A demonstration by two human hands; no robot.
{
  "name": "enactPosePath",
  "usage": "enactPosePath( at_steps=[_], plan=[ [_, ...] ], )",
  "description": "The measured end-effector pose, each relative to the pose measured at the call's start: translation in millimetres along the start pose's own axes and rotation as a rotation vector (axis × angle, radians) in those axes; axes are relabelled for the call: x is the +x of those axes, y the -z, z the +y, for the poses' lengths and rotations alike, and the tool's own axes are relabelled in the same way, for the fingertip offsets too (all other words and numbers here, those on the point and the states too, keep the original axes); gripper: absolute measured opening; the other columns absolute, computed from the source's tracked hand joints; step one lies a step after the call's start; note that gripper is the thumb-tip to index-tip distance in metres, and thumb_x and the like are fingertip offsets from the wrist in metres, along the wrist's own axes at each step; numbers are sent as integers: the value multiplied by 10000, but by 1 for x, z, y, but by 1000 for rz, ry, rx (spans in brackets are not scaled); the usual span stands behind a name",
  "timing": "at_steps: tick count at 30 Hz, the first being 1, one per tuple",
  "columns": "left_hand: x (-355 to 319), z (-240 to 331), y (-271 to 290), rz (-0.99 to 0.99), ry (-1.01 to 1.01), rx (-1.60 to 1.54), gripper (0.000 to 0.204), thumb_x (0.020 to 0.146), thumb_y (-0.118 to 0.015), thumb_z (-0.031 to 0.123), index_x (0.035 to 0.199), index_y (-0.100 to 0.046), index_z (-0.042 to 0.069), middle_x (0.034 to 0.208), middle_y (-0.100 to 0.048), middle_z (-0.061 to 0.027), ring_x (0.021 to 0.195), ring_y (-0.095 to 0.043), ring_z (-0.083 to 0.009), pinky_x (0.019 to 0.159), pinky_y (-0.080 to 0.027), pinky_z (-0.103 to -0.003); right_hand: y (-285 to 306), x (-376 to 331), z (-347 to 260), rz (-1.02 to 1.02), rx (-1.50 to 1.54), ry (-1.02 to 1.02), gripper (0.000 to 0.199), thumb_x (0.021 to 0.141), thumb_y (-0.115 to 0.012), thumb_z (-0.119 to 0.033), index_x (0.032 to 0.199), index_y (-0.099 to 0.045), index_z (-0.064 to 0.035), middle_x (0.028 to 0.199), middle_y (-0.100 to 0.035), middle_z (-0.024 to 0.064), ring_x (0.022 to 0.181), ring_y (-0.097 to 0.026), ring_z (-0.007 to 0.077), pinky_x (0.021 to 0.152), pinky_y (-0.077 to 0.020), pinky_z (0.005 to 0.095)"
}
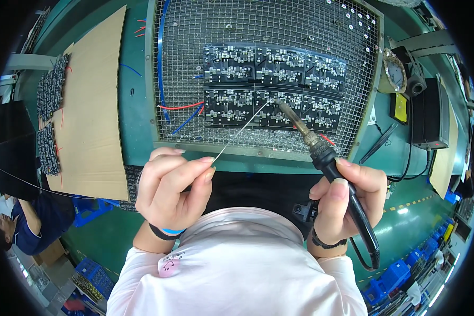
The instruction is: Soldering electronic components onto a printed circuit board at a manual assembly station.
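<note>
A black panel of circuit boards, joined in two rows and crowded with small parts, lies on a metal mesh tray. My right hand is closed around the black handle of a soldering iron, whose tip points down at the middle of the panel's lower row. Between thumb and forefinger, my left hand pinches a thin strand of solder wire. The wire's far end is close to the iron's tip; whether they touch I cannot tell. Red wires and blue wires stick out from the panel's left edge.
Cardboard covers the left of the green bench, with more populated boards along its edge. A round tin, a yellow sponge and a black box with cables stand right of the tray. Another person is at far left.
</note>
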State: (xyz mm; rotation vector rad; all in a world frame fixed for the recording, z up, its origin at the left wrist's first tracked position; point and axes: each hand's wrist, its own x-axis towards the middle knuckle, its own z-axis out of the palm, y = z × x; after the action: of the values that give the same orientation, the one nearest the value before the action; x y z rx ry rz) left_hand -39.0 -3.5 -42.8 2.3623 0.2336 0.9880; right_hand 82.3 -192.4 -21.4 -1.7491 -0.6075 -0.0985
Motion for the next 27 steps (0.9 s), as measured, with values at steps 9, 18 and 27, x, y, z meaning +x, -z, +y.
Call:
enactPosePath(
  at_steps=[9, 18, 27],
  plan=[
    [1, -1, -2, -58, -4, 3, 225, 760, -775, 1, 972, -716, 46, 853, -565, -50, 712, -559, -188, 692, -535, -348, 8, 1, 3, -49, 55, 16, 239, 861, -667, -101, 1009, -557, 50, 675, -633, 84, 530, -569, 82, 515, -443, 196],
    [4, 1, -5, -45, 36, 25, 234, 746, -777, -10, 968, -717, 33, 854, -554, -53, 711, -557, -200, 667, -508, -342, -1, 3, -5, 3, 17, -28, 265, 917, -606, -208, 982, -550, 42, 602, -565, 69, 470, -527, 101, 488, -405, 192],
    [6, -1, 7, -24, -57, 129, 211, 766, -772, 37, 974, -737, 45, 834, -528, -36, 700, -525, -178, 707, -494, -359, 2, 0, 0, 2, 27, 3, 241, 913, -596, -172, 985, -543, 52, 619, -566, 80, 461, -516, 101, 477, -403, 196]
  ],
)
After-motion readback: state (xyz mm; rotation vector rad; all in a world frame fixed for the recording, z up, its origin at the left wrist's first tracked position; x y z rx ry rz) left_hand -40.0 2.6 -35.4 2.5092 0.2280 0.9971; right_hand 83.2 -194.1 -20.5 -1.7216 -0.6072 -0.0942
